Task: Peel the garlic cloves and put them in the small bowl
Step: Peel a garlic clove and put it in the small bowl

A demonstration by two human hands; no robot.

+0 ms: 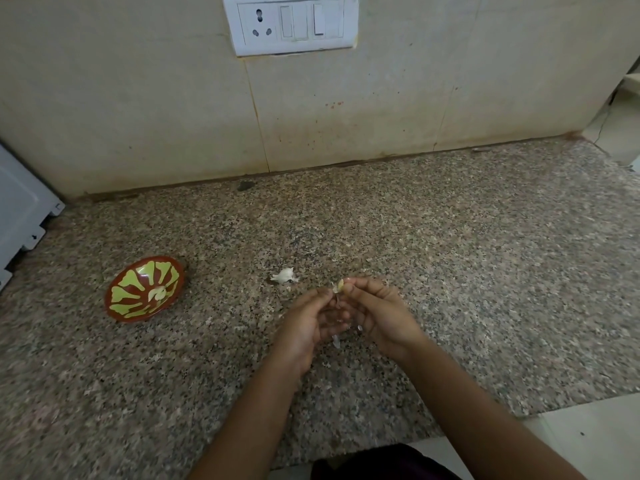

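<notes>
My right hand [375, 315] pinches a garlic clove [338, 286], left hand [306, 327] curled against it, grip unclear; garlic scrap [284, 275] at 11 o'clock, small bowl [121, 308] at 9 o'clock holding a peeled clove [159, 293].

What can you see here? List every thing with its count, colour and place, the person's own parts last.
counter: one, speckled brown-grey, lower frame
wall: one, beige tiles, behind counter
switch plate: one, white, on wall, top centre
appliance: one, white, left edge, cut off
bowl: one, red-brown with yellow-green pattern, on counter, left
bowl clove: one, pale, inside bowl
garlic scrap: one, white, on counter, centre
held clove: one, pale yellow, at fingertips, centre
peel bits: about two, whitish, below held clove
left hand: one, fingertips at held clove; pinch unclear
right hand: one, held clove in its grip
</notes>
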